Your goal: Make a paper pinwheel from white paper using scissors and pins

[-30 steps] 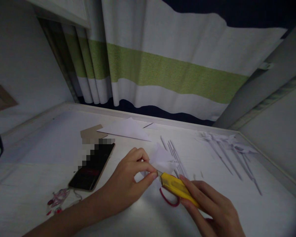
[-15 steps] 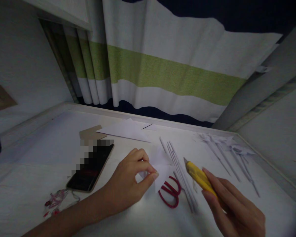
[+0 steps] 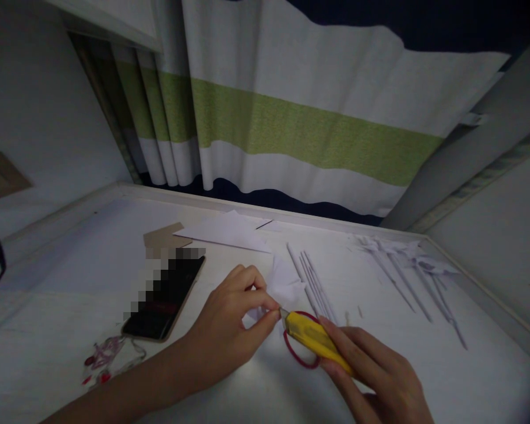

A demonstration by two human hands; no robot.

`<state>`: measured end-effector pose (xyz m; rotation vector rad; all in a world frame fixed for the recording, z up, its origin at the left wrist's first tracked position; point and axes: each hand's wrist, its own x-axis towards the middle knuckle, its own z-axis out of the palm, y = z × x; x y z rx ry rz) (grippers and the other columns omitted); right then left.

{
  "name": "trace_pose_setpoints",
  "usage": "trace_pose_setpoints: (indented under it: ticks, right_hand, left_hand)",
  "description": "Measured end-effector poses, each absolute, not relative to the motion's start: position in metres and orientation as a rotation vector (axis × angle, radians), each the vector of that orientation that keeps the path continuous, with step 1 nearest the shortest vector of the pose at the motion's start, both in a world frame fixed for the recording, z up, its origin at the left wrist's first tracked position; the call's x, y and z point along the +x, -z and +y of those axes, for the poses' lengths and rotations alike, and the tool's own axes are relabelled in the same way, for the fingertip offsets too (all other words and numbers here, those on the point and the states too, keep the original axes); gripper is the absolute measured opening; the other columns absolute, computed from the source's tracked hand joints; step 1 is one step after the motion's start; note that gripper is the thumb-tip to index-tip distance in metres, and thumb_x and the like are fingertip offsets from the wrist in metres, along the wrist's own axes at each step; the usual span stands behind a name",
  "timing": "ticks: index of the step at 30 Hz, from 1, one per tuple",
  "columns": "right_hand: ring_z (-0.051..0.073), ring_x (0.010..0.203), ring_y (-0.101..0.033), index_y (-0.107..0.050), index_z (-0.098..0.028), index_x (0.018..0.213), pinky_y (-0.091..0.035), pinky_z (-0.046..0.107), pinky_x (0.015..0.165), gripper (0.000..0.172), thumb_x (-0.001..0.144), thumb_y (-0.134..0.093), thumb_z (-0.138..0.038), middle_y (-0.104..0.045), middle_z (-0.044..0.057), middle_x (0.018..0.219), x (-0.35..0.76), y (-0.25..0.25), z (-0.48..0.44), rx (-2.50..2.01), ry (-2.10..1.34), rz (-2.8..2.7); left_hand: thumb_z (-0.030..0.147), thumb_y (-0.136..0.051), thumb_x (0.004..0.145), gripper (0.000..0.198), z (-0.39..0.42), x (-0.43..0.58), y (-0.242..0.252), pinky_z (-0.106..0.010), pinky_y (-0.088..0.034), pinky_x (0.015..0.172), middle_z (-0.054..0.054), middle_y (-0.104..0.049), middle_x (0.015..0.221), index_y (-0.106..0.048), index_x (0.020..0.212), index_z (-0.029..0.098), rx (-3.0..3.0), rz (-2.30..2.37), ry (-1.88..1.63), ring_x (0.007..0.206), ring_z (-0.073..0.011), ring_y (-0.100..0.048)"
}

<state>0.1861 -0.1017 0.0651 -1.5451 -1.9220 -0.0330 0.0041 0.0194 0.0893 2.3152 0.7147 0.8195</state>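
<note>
My right hand (image 3: 375,377) grips a yellow utility knife (image 3: 314,337), its blade tip pointing left and meeting the pinched fingertips of my left hand (image 3: 236,321). Thumb and forefinger of the left hand are pressed together; whatever they pinch is too small to make out. White folded paper (image 3: 286,285) lies just behind those fingertips, partly covered by the hand. Beneath the knife are scissors with red handles (image 3: 298,355), mostly hidden by it. Thin rolled paper sticks (image 3: 314,281) lie beyond the right hand.
Several sticks with crumpled white paper tops (image 3: 417,265) lie at the right. A phone (image 3: 165,303) with a pink-and-red charm (image 3: 103,356) is left of my hands. Flat white paper (image 3: 225,231) and brown card (image 3: 163,237) are farther back, before a striped curtain (image 3: 313,129).
My right hand has moved left with the utility knife, bringing its blade to the left fingertips and over the scissors. My left hand has stayed almost in place, still pinching.
</note>
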Motion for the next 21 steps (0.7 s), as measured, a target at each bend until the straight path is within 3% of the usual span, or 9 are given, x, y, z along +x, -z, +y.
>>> trace_pose_setpoints:
  ticks: [21]
  right_hand:
    - [0.017, 0.075, -0.059, -0.049, -0.019, 0.116, -0.051, 0.026, 0.059, 0.039, 0.078, -0.051, -0.020, -0.061, 0.008, 0.089, 0.1821, -0.0635, -0.1014, -1.522, 0.174, -1.850]
  left_hand:
    - [0.010, -0.050, 0.076, 0.012, 0.0186, 0.0034, -0.0945, -0.025, -0.035, 0.066, 0.000, -0.044, 0.073, -0.057, 0.070, 0.015, 2.218, 0.630, -0.848, 0.073, -0.0112, -0.045]
